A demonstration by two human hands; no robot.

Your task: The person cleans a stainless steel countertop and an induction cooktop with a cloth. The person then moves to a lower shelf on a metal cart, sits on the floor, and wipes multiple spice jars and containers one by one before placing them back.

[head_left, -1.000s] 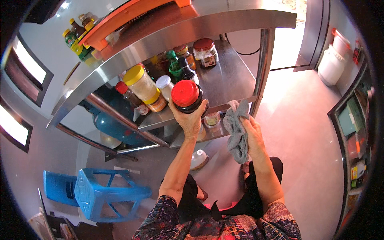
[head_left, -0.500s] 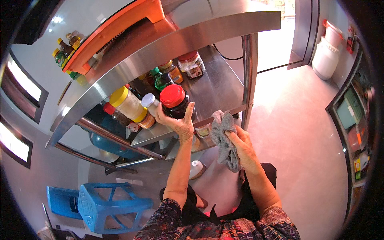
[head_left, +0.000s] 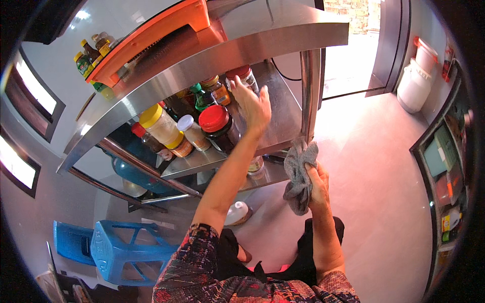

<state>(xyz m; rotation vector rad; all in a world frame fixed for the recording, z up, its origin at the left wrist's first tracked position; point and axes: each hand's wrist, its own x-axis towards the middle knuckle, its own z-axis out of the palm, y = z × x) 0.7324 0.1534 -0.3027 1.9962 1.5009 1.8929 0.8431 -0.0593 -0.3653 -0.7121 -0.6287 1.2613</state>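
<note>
My left hand (head_left: 254, 108) reaches over the steel shelf (head_left: 279, 108) with its thumb and fingers apart. It is nearest a clear jar with a dark red lid (head_left: 243, 72) at the back; whether the fingertips touch that jar I cannot tell. A dark jar with a bright red lid (head_left: 214, 118) stands at the shelf's front, left of my wrist. Beside it is a white-capped jar (head_left: 193, 132), then a yellow-lidded container (head_left: 157, 123). Out in front of the shelf, my right hand (head_left: 318, 188) grips a crumpled grey cloth (head_left: 297, 178).
Above the shelf runs a steel counter edge (head_left: 202, 60) carrying an orange rack (head_left: 151, 43). A green-capped bottle (head_left: 203, 98) stands among other jars. Blue plastic stools (head_left: 113, 252) are at lower left, a white jug (head_left: 236, 212) on the floor below.
My left hand has let go of the bright-red-lidded jar, which now stands on the shelf, and moved right and farther back. My right hand has shifted slightly right with the cloth.
</note>
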